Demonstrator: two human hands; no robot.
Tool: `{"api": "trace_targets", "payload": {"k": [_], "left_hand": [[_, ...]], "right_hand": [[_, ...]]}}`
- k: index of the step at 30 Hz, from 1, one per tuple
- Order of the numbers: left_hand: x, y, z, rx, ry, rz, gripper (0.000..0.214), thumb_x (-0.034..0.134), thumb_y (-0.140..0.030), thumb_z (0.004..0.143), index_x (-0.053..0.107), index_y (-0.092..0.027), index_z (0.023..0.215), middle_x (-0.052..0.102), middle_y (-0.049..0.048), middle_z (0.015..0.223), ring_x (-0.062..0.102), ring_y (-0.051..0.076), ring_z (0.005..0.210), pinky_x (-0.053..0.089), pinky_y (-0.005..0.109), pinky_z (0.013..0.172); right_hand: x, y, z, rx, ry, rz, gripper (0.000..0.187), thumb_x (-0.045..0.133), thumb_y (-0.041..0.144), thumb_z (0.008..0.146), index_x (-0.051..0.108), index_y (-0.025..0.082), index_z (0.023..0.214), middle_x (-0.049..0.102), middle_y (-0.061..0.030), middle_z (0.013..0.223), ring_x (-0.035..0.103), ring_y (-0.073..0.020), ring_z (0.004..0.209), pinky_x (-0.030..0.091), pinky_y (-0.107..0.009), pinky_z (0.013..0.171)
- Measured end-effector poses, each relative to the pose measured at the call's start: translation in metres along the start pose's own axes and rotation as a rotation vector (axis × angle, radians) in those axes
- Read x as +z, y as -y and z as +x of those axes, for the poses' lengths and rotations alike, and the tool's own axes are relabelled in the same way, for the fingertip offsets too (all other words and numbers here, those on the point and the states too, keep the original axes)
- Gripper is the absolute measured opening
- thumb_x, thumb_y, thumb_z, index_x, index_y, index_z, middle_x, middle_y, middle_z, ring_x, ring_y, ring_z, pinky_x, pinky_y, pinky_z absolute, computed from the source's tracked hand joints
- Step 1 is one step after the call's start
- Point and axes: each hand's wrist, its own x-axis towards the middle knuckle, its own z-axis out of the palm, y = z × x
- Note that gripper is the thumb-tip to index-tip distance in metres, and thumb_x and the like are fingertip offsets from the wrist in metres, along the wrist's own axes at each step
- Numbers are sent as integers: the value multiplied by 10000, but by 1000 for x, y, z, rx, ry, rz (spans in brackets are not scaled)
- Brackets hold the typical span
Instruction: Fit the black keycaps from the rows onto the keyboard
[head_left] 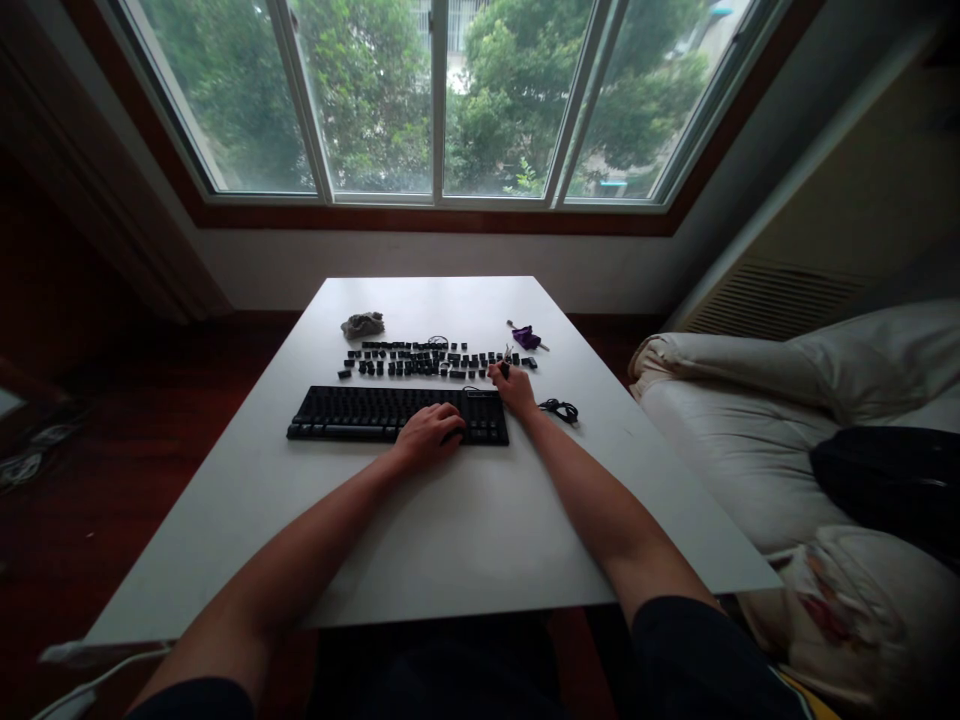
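Observation:
A black keyboard [360, 413] lies across the middle of a white table [450, 520]. My left hand [429, 432] rests on its right part, fingers curled down onto the keys. My right hand [513, 386] sits at the keyboard's far right corner, pinched shut on a small dark thing, probably a keycap or a puller; it is too small to name. Behind the keyboard, several loose black keycaps [420, 360] are laid out in rows.
A crumpled grey cloth [363, 324] lies at the back left of the table, a small purple tool [526, 337] at the back right, a coiled black cable [559, 409] right of the keyboard. A bed with pillows [795, 400] stands to the right; windows ahead.

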Motion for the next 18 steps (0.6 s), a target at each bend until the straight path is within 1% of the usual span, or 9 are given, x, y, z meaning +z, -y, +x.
{"api": "trace_targets", "payload": {"k": [18], "left_hand": [[-2, -2, 0, -4, 6, -4, 185, 600, -275, 904, 679, -252, 1070, 635, 60, 1139, 599, 222, 1028, 487, 378, 914]], "right_hand": [[0, 1, 1, 28, 10, -15, 449, 453, 535, 959, 706, 195, 812, 690, -46, 699, 642, -201, 683, 451, -294, 688]]}}
